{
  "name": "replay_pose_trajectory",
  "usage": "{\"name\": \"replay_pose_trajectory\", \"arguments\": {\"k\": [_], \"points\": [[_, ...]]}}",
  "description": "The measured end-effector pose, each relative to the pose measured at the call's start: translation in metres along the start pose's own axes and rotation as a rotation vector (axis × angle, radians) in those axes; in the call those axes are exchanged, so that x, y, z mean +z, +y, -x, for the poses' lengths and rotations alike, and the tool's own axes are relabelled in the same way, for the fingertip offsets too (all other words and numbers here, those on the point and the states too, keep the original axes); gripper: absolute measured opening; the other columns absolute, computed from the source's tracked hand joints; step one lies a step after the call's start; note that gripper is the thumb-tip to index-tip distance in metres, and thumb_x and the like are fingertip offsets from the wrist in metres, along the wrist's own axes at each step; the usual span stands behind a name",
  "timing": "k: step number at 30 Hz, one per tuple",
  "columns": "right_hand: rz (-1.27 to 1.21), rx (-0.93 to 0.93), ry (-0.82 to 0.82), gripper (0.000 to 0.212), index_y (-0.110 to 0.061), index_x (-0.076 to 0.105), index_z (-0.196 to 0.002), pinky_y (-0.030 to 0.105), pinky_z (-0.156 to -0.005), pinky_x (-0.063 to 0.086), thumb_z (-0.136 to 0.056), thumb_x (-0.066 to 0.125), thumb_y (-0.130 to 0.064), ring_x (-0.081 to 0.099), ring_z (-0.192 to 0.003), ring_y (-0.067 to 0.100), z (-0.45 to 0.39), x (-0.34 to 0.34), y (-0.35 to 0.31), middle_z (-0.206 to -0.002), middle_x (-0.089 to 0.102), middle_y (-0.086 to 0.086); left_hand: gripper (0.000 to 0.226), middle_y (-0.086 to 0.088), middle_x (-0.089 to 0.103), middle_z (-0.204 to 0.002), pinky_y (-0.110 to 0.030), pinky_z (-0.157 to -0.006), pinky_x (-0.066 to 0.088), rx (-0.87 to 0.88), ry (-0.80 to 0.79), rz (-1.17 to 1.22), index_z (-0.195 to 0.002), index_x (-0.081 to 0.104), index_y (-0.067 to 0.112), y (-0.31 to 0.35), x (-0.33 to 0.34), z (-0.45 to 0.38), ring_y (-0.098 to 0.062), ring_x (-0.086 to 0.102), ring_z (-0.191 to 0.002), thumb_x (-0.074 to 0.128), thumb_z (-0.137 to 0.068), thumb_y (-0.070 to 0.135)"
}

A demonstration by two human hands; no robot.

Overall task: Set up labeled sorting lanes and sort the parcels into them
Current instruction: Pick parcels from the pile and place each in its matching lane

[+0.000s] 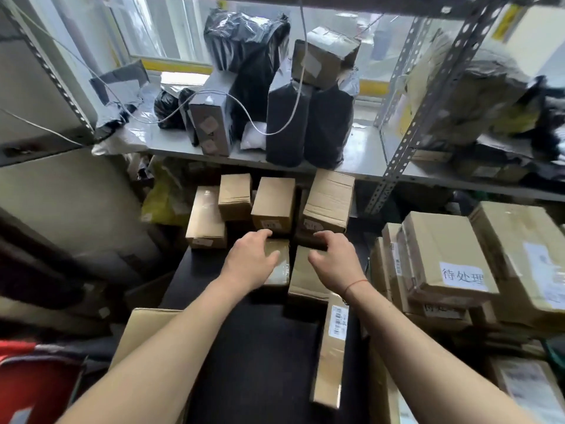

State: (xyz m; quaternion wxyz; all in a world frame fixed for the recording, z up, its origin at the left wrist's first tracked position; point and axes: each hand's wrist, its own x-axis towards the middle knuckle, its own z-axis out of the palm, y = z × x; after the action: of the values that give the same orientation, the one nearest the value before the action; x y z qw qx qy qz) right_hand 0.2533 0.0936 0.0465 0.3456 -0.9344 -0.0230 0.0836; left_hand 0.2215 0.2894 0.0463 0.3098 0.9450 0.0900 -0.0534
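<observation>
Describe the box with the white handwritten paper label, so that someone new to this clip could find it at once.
Start at the grey metal shelf holding black-wrapped parcels, then drop to the stack of cardboard boxes at the lower right. The labelled box lies on top of that stack, tilted. Unlike its neighbours, it carries a white paper sign with three large handwritten characters.

Both hands, the left hand and the right hand, are laid with loosely bent fingers on two low boxes on a dark desk, below a shelf on which black bags are stood.
</observation>
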Motion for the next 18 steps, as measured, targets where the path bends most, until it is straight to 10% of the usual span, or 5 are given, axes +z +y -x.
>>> {"name": "replay_pose_trajectory", "arguments": {"k": [11, 18], "points": [[0.075, 0.209, 0.127, 0.055, -0.021, 0.052, -0.148, 0.044, -0.116, 0.037, -0.096, 0.064, -0.030, 0.040, -0.136, 0.031, -0.100, -0.013, -0.003, -0.146, 0.047, 0.009, 0.065, -0.008, 0.051, -0.157, -0.045, -0.118, 0.041, 0.115, -0.115, 0.068, -0.160, 0.038, 0.019, 0.043, 0.035, -0.129, -0.031, 0.048, -0.143, 0.063, -0.102, 0.034], [-0.078, 0.306, 0.121, 0.074, -0.028, 0.035, -0.158, 0.051, -0.118, 0.041, -0.091, 0.066, -0.032, 0.045, -0.134, 0.035, -0.116, -0.001, 0.008, -0.153, 0.036, 0.010, 0.041, -0.001, 0.068, -0.123, -0.049, -0.097, 0.058, 0.133, -0.159, 0.102, -0.130, 0.052, 0.028, 0.045, 0.053, -0.159, -0.025, 0.066, -0.111, 0.067, -0.093, 0.035]]}}
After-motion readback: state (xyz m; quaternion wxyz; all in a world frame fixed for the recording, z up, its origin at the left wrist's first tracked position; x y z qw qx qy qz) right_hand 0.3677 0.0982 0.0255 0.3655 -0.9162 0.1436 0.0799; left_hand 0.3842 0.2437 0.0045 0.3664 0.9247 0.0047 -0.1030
